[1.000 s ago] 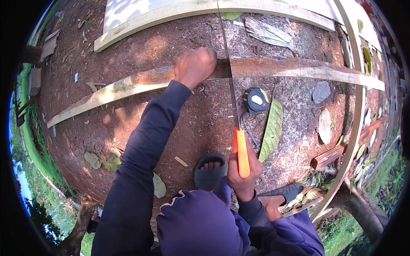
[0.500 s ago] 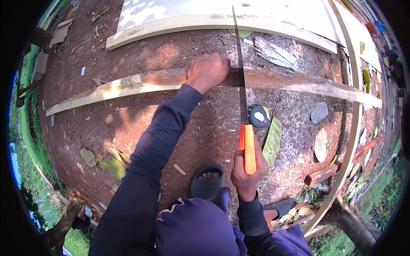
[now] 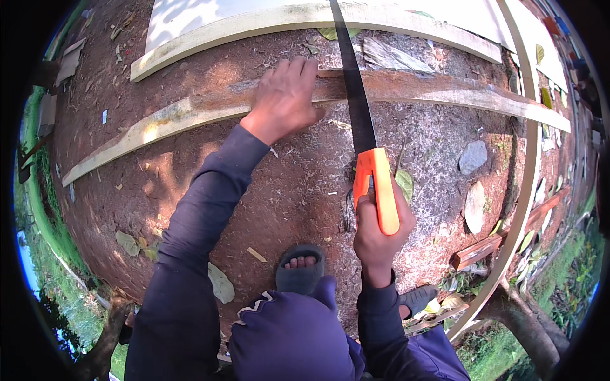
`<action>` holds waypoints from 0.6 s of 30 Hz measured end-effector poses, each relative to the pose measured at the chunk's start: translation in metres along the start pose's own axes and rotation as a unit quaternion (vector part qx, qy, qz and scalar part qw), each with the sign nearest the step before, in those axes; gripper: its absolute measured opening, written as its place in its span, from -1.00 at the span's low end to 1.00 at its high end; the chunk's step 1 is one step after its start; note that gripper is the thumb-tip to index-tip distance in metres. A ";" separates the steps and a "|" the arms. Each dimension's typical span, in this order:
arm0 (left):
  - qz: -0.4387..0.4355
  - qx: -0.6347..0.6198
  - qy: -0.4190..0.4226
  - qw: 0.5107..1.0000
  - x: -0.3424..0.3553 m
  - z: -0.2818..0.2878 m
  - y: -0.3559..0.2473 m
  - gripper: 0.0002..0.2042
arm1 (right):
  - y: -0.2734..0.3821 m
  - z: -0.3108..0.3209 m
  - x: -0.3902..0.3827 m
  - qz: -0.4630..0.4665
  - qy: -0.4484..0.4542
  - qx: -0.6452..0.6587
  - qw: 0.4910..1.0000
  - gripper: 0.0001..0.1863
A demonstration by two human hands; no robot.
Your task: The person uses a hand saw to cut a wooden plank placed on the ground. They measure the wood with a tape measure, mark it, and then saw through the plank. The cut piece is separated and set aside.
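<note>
Your left hand (image 3: 286, 101) is laid over the plank (image 3: 406, 87), partly open, fingers stretched toward the far edge and thumb held out to the right; it has no closed hold on the wood, and you cannot tell how firmly it presses; your right hand (image 3: 383, 241) is wrapped around the orange handle of the saw (image 3: 363, 124), on the near side of the plank; the blade runs away from you across both long edges, just right of your left fingers with a narrow gap between; whether the teeth touch the wood cannot be told; the blade's far end passes over the pale board (image 3: 267, 24) and the white sheet (image 3: 190, 22) to the top of the view; a strip of brown soil separates plank and board; nearer you, wider soil runs from the plank's near edge to your left sandal (image 3: 300, 270), giving the handle room; right of the handle lies a green leaf (image 3: 403, 185), partly hidden by your hand; the plank's right end crosses a long pale strip (image 3: 528, 184).
</note>
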State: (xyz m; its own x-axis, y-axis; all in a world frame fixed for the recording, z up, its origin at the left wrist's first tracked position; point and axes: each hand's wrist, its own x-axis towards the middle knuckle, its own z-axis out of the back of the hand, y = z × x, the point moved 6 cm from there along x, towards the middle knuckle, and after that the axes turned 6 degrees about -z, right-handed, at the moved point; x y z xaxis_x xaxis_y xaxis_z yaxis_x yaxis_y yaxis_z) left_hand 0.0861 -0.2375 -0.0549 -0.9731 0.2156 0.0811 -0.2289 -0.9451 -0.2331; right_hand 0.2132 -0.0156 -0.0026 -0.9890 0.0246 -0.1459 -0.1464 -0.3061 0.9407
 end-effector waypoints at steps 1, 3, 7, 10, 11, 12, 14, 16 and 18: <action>0.018 0.042 0.011 0.999 0.001 -0.005 0.000 -0.43 | 0.001 -0.002 -0.004 0.007 0.002 -0.001 1.000 -0.39; 0.027 0.029 -0.012 0.999 0.004 -0.008 0.002 -0.56 | -0.003 0.003 -0.027 0.005 0.015 -0.049 0.999 -0.34; 0.036 0.027 0.009 0.999 0.004 -0.015 0.007 -0.63 | -0.003 0.026 -0.078 0.071 0.011 -0.082 0.994 -0.35; 0.039 0.028 -0.013 0.999 0.004 -0.010 0.008 -0.64 | -0.014 0.004 -0.041 0.100 -0.009 -0.044 0.994 -0.36; 0.036 0.022 -0.025 0.999 0.006 -0.009 0.003 -0.65 | 0.000 -0.010 -0.004 0.085 -0.027 -0.010 0.996 -0.39; 0.027 0.017 -0.023 0.999 0.011 -0.009 -0.006 -0.65 | 0.012 -0.018 0.030 0.106 -0.046 -0.009 0.993 -0.41; 0.032 0.017 -0.019 0.999 0.011 -0.005 -0.005 -0.65 | 0.029 -0.029 0.054 0.110 -0.054 -0.001 0.992 -0.42; 0.029 0.024 -0.013 0.999 0.007 -0.003 -0.005 -0.65 | 0.014 -0.022 0.035 0.110 -0.049 -0.012 0.993 -0.40; 0.040 0.031 -0.007 0.999 0.007 -0.001 0.003 -0.68 | -0.010 0.000 -0.024 0.105 -0.026 -0.031 0.994 -0.38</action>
State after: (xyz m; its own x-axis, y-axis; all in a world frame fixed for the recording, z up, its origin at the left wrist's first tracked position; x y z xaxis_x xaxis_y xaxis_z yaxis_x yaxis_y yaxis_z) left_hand 0.0786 -0.2387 -0.0556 -0.9877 0.1349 0.0788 -0.1472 -0.9727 -0.1796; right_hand 0.2386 -0.0131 -0.0089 -0.9976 0.0017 0.0696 0.0641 -0.3667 0.9281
